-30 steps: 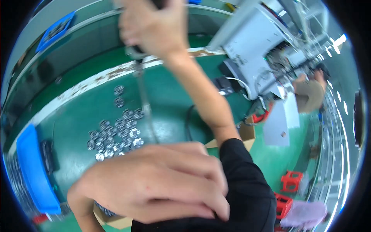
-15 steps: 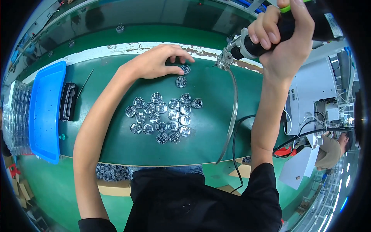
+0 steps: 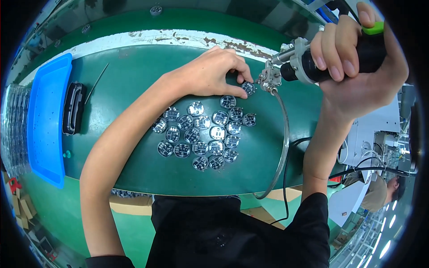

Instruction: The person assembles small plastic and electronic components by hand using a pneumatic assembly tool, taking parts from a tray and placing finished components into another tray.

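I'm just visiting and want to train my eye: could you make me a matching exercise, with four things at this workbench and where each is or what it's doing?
Things
1. Blue tray
2. Left hand
3. Clear hose
4. Right hand

Places and states
A. Curving down from a metal fitting
B. Just left of a black case
C. Wrapped around a black tool
D. Holding a small round part

Pairs: 1-B, 2-D, 3-A, 4-C
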`<state>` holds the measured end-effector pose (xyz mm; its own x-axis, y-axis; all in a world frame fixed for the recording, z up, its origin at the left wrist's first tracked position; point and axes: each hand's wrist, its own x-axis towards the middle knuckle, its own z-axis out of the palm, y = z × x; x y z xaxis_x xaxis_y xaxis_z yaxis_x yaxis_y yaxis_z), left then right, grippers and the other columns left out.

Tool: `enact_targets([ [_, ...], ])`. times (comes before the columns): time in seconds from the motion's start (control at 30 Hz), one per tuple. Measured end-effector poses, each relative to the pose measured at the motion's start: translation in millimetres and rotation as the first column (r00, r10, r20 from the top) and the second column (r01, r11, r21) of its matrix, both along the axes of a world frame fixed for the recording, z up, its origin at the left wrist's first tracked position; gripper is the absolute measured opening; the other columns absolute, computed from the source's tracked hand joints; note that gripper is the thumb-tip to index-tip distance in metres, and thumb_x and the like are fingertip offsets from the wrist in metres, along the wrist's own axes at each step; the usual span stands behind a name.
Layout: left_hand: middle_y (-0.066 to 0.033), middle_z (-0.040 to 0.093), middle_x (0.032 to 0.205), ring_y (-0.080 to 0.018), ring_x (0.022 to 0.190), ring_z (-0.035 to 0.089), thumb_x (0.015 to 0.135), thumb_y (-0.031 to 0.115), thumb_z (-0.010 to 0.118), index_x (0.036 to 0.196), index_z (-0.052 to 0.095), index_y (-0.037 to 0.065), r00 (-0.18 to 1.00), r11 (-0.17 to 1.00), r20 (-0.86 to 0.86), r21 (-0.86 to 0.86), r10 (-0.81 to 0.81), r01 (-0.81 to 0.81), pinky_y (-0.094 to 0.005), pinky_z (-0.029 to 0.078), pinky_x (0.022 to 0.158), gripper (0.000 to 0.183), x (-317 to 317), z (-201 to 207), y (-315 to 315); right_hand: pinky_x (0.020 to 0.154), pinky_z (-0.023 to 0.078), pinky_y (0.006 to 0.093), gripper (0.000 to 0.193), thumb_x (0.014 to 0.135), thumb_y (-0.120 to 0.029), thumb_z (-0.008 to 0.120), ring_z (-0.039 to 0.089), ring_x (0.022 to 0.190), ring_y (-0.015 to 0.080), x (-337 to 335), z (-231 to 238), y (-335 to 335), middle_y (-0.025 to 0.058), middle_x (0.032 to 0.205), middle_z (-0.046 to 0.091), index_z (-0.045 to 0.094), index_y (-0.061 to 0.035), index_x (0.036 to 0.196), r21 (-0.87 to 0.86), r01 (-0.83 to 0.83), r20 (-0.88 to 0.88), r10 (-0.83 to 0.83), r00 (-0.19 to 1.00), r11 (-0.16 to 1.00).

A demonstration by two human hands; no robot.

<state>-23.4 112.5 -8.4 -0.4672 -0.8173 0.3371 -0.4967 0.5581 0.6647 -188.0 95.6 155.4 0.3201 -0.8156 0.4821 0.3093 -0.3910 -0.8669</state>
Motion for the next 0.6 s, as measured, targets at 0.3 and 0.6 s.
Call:
enact_targets([
  [0.3, -0.0044, 0.065, 0.083, -0.0256, 0.091, 0.061, 0.077, 0.024, 0.086, 0.086, 0.066, 0.002, 1.0, 1.0, -0.029, 0.029, 0.009, -0.008, -0.0399, 0.048, 0.087, 0.031, 0.9, -2.9, -0.2, 0.031, 0.034, 0.0235, 0.045, 0.106, -0.053, 0.039, 0.029, 0.028, 0.0091, 9.8, -4.2, 5.2, -0.0025, 0.042, 0.031, 0.046, -0.0106, 0.09, -0.038, 0.061, -0.158, -0.066, 0.985, 0.997],
  [0.6, -0.0059, 0.065, 0.083, -0.0271, 0.09, 0.061, 0.077, 0.023, 0.086, 0.084, 0.065, 0.001, 0.999, 0.999, -0.043, 0.053, 0.01, -0.007, -0.0401, 0.048, 0.087, 0.032, 0.4, -2.0, 1.8, 0.031, 0.034, 0.0235, 0.046, 0.106, -0.053, 0.039, 0.03, 0.028, 0.009, 16.3, -1.3, 9.2, -0.0026, 0.042, 0.031, 0.046, -0.0106, 0.089, -0.103, 0.116, -0.292, -0.142, 0.946, 0.988],
])
